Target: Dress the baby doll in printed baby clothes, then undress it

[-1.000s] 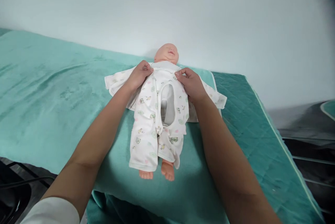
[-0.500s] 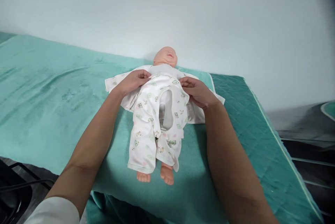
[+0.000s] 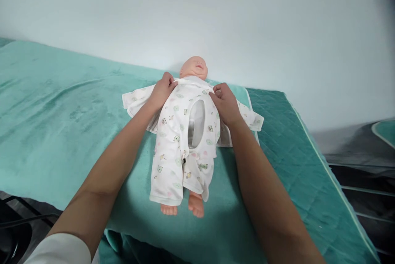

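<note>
L hand (image 3: 162, 91) & R hand (image 3: 226, 102), ea. w/ pinch on printed pants (image 3: 169, 132) nr top edge, doll (image 3: 194, 67) faceup

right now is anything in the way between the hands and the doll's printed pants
Nothing visible: the left hand and right hand pinch the printed pants at the waist, one on each side.

Left hand (image 3: 163, 91) and right hand (image 3: 226, 101) tighten
Looser half a second ago, both now pinch the trousers (image 3: 168, 144), waist higher up the doll (image 3: 194, 67).
</note>
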